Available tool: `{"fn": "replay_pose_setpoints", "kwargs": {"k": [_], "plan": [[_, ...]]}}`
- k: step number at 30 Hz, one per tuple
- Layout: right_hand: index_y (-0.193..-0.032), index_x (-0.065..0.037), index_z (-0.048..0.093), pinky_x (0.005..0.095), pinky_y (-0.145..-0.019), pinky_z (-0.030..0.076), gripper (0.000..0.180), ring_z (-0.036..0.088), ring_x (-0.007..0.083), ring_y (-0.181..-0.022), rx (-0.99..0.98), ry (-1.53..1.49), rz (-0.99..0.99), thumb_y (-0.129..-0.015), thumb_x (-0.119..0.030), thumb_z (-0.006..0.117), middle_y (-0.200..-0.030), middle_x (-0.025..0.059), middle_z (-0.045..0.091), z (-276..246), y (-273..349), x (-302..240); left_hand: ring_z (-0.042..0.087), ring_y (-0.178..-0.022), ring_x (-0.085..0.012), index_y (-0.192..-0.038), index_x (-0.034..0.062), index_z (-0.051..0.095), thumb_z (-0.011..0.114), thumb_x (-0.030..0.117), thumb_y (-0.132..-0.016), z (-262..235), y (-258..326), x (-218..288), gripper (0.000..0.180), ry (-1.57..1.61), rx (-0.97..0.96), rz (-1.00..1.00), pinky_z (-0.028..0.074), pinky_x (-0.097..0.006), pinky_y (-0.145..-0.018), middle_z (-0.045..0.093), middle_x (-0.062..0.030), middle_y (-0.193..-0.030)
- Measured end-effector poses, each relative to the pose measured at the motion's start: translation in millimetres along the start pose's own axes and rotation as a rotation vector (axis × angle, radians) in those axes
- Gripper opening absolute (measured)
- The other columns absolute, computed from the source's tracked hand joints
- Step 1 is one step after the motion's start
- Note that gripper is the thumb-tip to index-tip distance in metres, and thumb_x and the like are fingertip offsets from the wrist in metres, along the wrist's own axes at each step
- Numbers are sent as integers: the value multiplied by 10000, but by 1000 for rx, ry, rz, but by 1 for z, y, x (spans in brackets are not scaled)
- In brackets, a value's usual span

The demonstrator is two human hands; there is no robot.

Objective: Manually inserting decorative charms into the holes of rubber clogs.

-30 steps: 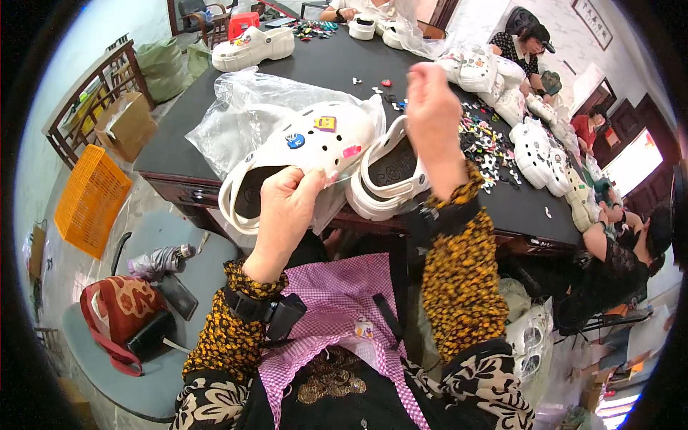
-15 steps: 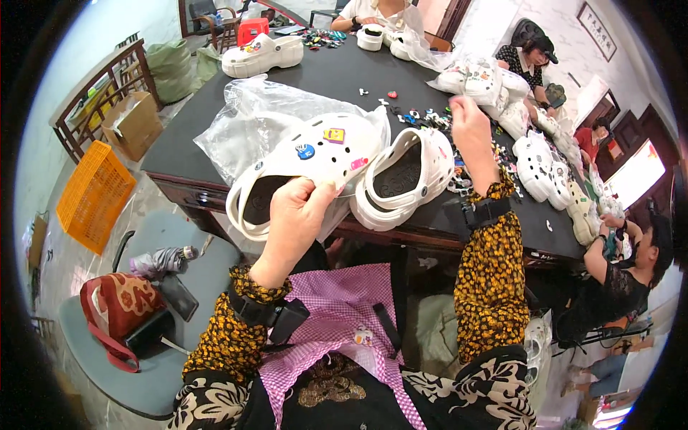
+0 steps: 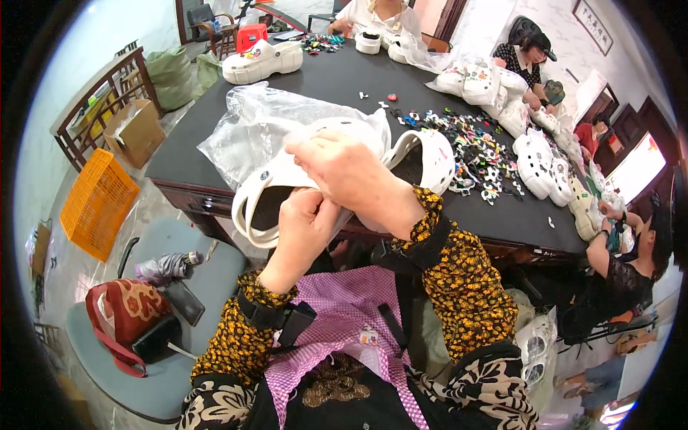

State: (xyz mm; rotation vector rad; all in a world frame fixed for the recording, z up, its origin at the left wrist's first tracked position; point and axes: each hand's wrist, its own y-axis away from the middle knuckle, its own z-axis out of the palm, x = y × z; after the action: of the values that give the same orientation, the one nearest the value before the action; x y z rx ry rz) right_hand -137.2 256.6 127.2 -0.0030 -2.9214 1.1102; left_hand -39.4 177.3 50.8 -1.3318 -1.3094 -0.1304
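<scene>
White clog point(image 3: 287, 179) | left grip point(image 3: 304, 222) closed under heel rim, right grip point(image 3: 344, 168) clasped over top | glossy, perforated, at counter point(image 3: 344, 93) edge

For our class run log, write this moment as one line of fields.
left hand: grips white foam clog from below | right hand: pressed on its top | beside: second white clog | table: dark wooden table, scattered small charms

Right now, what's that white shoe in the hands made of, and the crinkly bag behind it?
The white clog looks like soft moulded foam or rubber: matte, thick-walled, one smooth piece with round holes. The clear bag looks like thin plastic film: see-through, wrinkled and shiny where light catches it.
</scene>
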Motion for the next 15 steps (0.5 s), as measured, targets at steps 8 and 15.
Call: {"fn": "replay_pose_setpoints", "kwargs": {"k": [8,15], "plan": [[-916,-53,590,425,-658,476,114,599,348,-747,24,-100,113,-871,-158,590,-756,149,616,7,-15,5,538,-556,-245,-765,-54,638,614,110,-845,4,2,12,184,-7,-15,29,419,-341,-550,576,-171,-615],[-913,-71,594,423,-609,482,111,618,335,-683,42,-67,123,-876,-176,594,-700,130,618,20,-19,9,545,-551,-237,-770,-50,648,601,90,-837,2,3,8,162,19,-28,-17,425,-334,-550,583,-177,-620]]}}
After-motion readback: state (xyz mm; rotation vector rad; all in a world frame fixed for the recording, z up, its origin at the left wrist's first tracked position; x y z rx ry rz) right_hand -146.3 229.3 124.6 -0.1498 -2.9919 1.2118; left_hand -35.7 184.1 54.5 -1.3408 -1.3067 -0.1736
